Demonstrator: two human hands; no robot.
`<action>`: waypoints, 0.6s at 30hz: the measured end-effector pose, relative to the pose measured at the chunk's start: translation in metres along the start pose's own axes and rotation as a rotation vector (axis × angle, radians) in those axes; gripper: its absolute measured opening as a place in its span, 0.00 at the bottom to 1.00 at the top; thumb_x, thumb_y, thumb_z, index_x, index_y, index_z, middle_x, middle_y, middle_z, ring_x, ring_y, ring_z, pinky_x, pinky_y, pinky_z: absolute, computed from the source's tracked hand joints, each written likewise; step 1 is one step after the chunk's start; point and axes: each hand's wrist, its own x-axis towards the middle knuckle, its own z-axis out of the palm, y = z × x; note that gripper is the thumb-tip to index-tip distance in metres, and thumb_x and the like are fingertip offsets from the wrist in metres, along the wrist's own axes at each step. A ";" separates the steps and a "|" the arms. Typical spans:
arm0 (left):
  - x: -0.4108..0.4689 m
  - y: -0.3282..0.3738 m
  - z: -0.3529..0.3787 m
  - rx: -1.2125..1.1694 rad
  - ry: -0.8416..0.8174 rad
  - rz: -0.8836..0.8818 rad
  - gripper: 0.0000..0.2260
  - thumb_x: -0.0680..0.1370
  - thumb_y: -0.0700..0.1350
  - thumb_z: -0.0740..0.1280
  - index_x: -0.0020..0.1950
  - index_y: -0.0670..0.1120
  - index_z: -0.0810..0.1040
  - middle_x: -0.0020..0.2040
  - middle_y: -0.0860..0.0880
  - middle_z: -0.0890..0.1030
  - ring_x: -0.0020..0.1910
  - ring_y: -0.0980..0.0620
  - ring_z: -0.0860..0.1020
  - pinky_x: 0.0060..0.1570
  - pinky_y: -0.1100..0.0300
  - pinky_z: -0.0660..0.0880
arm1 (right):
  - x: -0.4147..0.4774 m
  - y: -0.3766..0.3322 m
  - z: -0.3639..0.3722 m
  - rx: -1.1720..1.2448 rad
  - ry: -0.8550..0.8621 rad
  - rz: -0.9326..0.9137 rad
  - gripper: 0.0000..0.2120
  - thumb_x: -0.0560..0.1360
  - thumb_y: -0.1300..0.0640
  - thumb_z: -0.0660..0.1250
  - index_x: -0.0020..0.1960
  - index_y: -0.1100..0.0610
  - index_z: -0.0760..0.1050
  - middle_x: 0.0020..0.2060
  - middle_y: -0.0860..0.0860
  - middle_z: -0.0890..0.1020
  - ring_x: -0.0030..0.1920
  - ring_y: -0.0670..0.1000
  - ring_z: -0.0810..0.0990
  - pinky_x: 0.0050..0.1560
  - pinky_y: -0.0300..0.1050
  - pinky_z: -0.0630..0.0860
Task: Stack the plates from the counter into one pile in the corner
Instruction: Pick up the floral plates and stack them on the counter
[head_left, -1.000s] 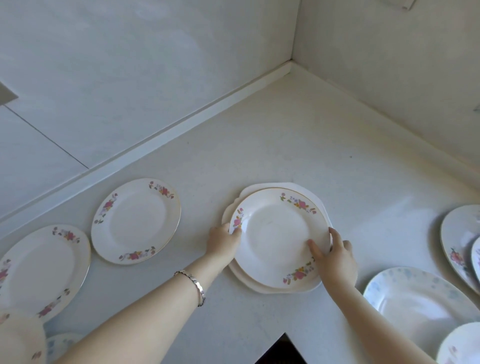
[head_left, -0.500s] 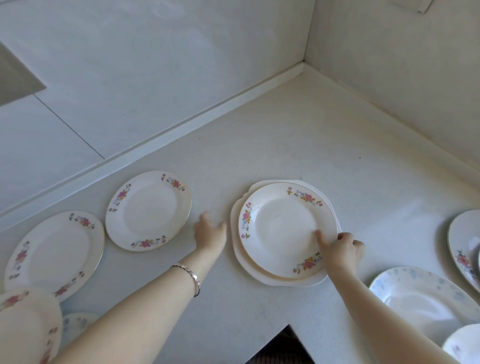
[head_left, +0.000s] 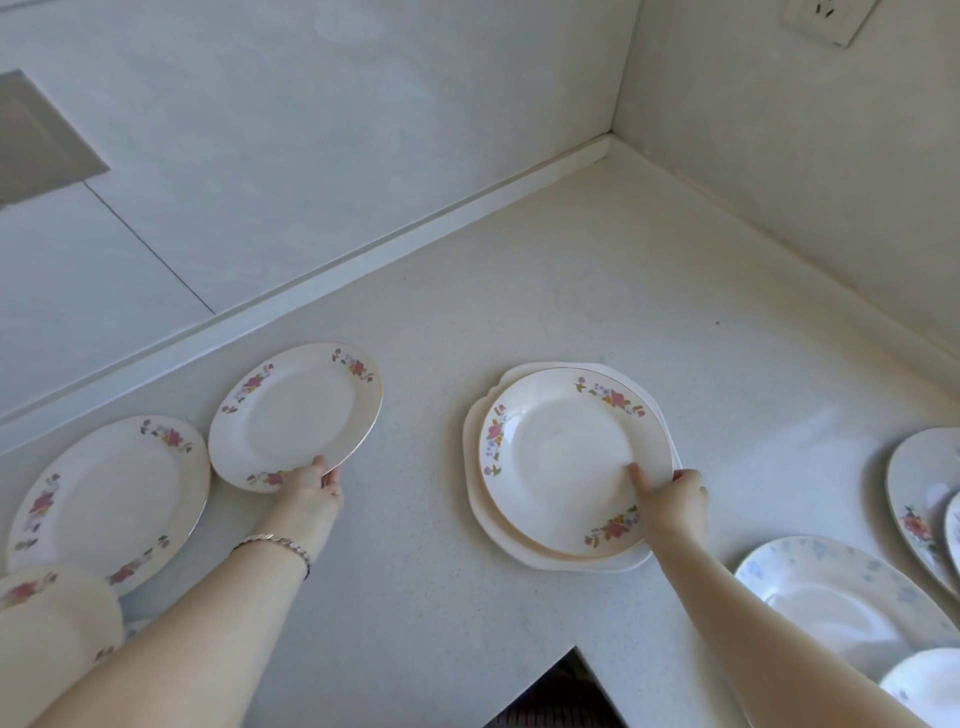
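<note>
On the pale worktop (head_left: 597, 270), the left hand (head_left: 306, 486) grips the near rim of a flowered plate (head_left: 296, 413), fingers closed on its edge, the plate tilted up at its right side. The right hand (head_left: 675, 501) pinches the near-right rim of the top plate (head_left: 566, 457), thumb on its face; it lies on a larger scalloped plate (head_left: 480, 499) in the middle. More plates lie far left (head_left: 104, 493) and right (head_left: 831, 587), well short of the corner.

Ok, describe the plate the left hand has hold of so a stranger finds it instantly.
Start at the counter along the back wall. Left of the two-plate pile lies a floral plate, its near rim pinched by the left hand; the larger floral plate beside it lies untouched.
</note>
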 end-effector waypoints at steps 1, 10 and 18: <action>-0.007 0.002 0.002 0.021 -0.003 -0.011 0.15 0.81 0.34 0.55 0.37 0.48 0.66 0.47 0.53 0.75 0.43 0.60 0.78 0.22 0.80 0.67 | 0.000 0.000 -0.002 0.001 -0.011 0.002 0.25 0.72 0.45 0.66 0.57 0.62 0.66 0.57 0.60 0.72 0.47 0.59 0.75 0.51 0.57 0.76; -0.084 -0.017 0.018 0.468 -0.390 -0.026 0.11 0.77 0.31 0.59 0.41 0.45 0.71 0.34 0.51 0.81 0.20 0.61 0.78 0.11 0.73 0.53 | -0.015 -0.026 -0.034 0.143 0.039 -0.346 0.26 0.75 0.47 0.64 0.67 0.60 0.65 0.64 0.58 0.69 0.64 0.55 0.69 0.61 0.47 0.69; -0.114 -0.066 0.044 1.062 -0.602 0.044 0.09 0.74 0.31 0.66 0.41 0.45 0.76 0.36 0.47 0.79 0.21 0.57 0.75 0.15 0.71 0.56 | -0.018 -0.026 -0.059 0.176 -0.213 -0.250 0.21 0.75 0.56 0.66 0.66 0.58 0.67 0.46 0.55 0.81 0.36 0.49 0.79 0.34 0.37 0.75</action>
